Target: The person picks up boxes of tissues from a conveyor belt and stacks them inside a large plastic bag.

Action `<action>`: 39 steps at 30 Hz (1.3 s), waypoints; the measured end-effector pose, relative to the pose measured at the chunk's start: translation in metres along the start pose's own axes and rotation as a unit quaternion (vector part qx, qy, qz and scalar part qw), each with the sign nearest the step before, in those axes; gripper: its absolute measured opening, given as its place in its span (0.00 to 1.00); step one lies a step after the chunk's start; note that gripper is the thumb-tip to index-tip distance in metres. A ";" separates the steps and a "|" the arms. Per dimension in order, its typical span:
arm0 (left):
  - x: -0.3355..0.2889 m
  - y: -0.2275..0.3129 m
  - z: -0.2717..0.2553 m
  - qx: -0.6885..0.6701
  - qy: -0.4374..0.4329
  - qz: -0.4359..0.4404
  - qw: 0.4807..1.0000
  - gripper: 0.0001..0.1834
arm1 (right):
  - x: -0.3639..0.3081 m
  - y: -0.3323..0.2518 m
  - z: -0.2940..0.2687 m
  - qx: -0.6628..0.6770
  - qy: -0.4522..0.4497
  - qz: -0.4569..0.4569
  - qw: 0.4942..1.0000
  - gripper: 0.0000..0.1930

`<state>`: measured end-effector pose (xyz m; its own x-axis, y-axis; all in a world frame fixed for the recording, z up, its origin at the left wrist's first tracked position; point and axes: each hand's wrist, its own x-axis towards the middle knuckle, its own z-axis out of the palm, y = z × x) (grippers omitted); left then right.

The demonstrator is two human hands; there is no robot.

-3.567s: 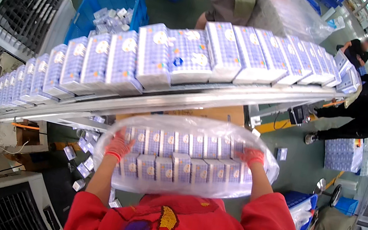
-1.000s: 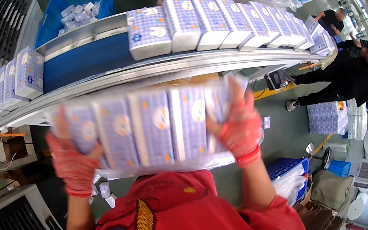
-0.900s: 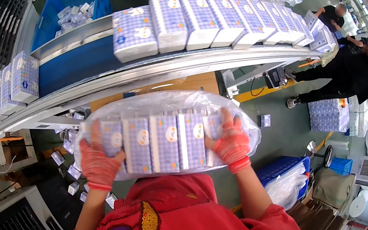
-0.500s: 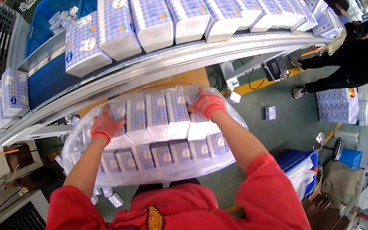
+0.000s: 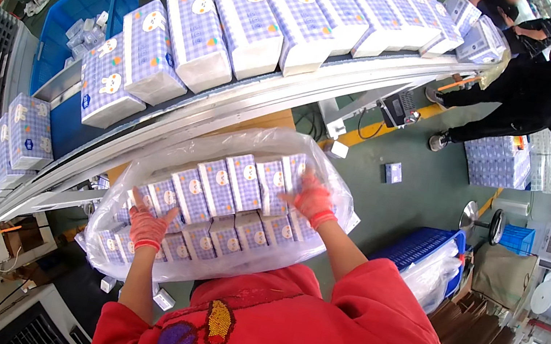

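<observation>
Two rows of blue-and-white checked tissue packs (image 5: 219,184) with rabbit faces stand inside a large clear plastic bag (image 5: 223,135), close to my body. My left hand (image 5: 149,225), in a reddish mesh glove, rests on the packs at the left end of the rows, its fingers spread. At the right end my right hand (image 5: 313,202), gloved the same way, lies with parted fingers against the last packs. Neither hand is closed around a pack. Loose film of the bag bunches up along the far side and beyond the right hand.
Beyond the bag curves a conveyor (image 5: 229,99) carrying a line of larger tissue bundles (image 5: 246,23). More bundles (image 5: 32,133) stand at its left end. Blue crates (image 5: 428,247) sit right and far left. A dark-clothed person (image 5: 524,98) stands at the right; small boxes (image 5: 393,172) lie on the floor.
Both hands and the bagged packs have come nearer to my body. More loose film shows behind the packs. The conveyor bundles appear slightly farther left, and another person's hand shows at the top.
</observation>
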<state>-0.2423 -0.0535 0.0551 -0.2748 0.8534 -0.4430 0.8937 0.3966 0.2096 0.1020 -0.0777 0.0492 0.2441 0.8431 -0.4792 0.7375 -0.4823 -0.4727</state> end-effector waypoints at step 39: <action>0.038 -0.025 0.036 -0.353 -0.149 0.078 0.920 0.57 | 0.027 0.115 -0.022 0.298 -0.196 0.012 0.934 0.20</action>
<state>-0.2625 -0.0436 0.0013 0.0406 0.8290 -0.5577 0.4320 0.4888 0.7579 0.2074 -0.1054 -0.0020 -0.0795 0.7339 -0.6746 0.2250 -0.6461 -0.7294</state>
